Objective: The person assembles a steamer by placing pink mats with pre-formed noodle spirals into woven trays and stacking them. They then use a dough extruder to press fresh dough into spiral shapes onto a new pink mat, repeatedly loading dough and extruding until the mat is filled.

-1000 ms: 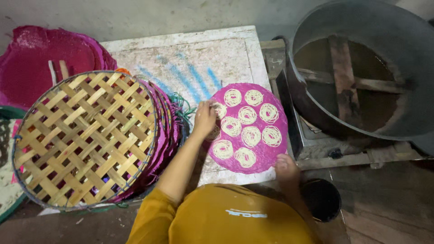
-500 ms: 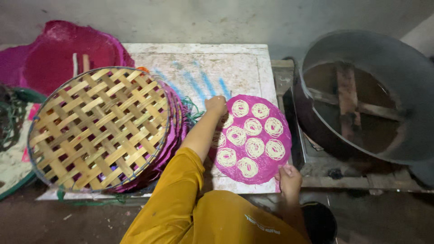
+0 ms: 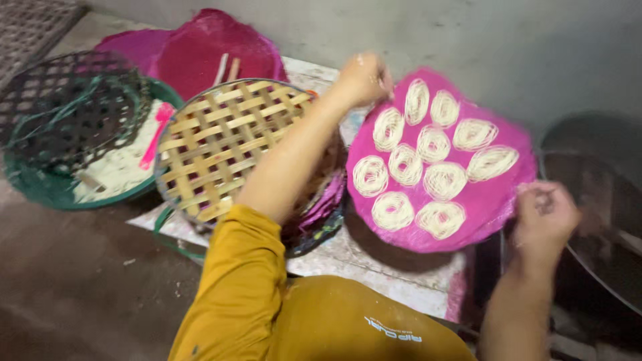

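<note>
**Lifted pink tray, held at two edges**

Raised since the earlier frame, when it lay flat on the tabletop, the round pink mesh tray [image 3: 488, 207] is now tilted and clear of the white tabletop [image 3: 374, 261], casting a shadow beneath its near edge. Ten coiled white noodle nests [image 3: 433, 144] remain on its surface in rough rows. At far right stands a large dark metal vessel [image 3: 595, 200], partly blurred, close to the tray's right edge. Left of the tray, a woven bamboo lattice disc [image 3: 224, 144] tops a stack of similar pink trays; beyond it leans a bundle of pink mesh [image 3: 200, 50]. At far left, a green basket [image 3: 40, 187] holds white material and a pink utensil [image 3: 155, 134], with a dark wire grid [image 3: 67, 107] resting across it. The left hand [image 3: 364, 79], arm in a yellow sleeve [image 3: 234, 281], is closed on the tray's upper left edge. The right hand [image 3: 545, 217] is pinched on the tray's lower right rim, fingers blurred by motion.
</note>
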`<action>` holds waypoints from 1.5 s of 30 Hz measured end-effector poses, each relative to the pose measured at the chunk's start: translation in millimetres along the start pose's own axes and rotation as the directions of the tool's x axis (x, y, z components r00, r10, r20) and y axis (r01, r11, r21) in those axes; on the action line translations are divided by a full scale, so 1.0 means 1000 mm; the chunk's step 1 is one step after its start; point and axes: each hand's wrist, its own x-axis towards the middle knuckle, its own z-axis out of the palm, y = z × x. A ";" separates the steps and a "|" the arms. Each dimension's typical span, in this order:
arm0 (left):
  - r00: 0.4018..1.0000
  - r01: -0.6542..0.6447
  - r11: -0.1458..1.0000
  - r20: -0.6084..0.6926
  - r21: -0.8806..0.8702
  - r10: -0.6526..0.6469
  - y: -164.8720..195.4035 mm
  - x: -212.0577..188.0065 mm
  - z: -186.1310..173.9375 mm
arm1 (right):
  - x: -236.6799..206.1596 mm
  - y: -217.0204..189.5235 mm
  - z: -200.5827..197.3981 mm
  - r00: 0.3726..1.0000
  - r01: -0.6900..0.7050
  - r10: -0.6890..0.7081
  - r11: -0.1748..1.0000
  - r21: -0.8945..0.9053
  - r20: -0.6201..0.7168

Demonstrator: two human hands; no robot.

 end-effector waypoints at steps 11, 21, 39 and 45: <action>0.943 0.288 0.958 -0.170 -0.006 -0.285 -0.080 -0.156 -0.294 | 0.101 -0.035 0.244 0.875 -0.261 0.002 0.844 0.468 0.484; 0.596 0.702 0.528 -0.010 -0.478 -0.803 -0.138 -0.323 -0.273 | 0.050 0.021 0.335 0.737 -0.413 0.198 0.889 0.198 0.646; 0.476 0.684 0.654 -0.877 0.324 -0.063 -0.130 -0.480 -0.127 | -0.001 0.142 0.292 0.258 -0.807 0.843 0.457 -0.375 0.472; 0.524 0.840 0.451 -0.663 0.300 -0.535 -0.128 -0.500 -0.102 | -0.003 0.123 0.326 0.812 -0.370 0.405 0.914 -0.166 0.421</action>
